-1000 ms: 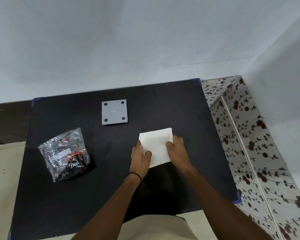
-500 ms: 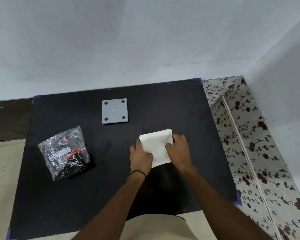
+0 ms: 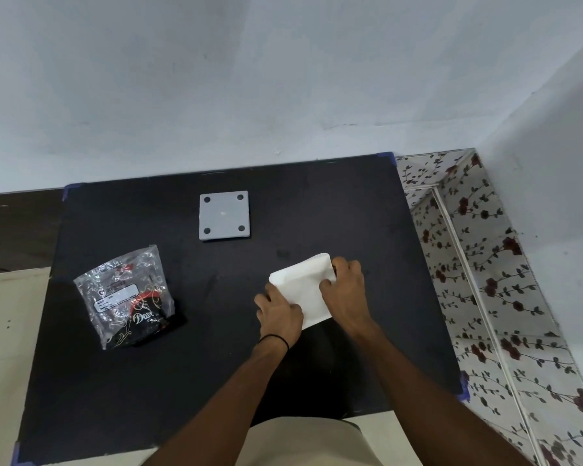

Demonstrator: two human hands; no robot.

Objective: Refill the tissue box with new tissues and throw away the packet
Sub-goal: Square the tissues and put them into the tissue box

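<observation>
Left hand [image 3: 278,312] w/ thin black wristband [image 3: 274,338] grips the near-left corner of a white folded tissue stack [image 3: 308,290], fingers curled over its edge. Right hand [image 3: 345,290] is clamped on the stack's right side, thumb on top, fingertips wrapped round the far-right corner. Stack sits tilted, right of centre on the black square bench [image 3: 216,381]; can't tell if it rests flat or is lifted a bit.

Crinkled clear plastic packet w/ black, red & gold print [image 3: 128,297] lies on the bench's left part, well apart from both hands, white label facing up. Grey square plastic tissue box [image 3: 224,215], four dark round dots at its corners, sits near the bench's far edge, betw. packet & stack, apart from each. Blue tape bits [image 3: 387,156] mark bench corners. Pale grey wall [image 3: 283,79] behind; floral-pattern floor tiles [image 3: 485,297] to the right.
</observation>
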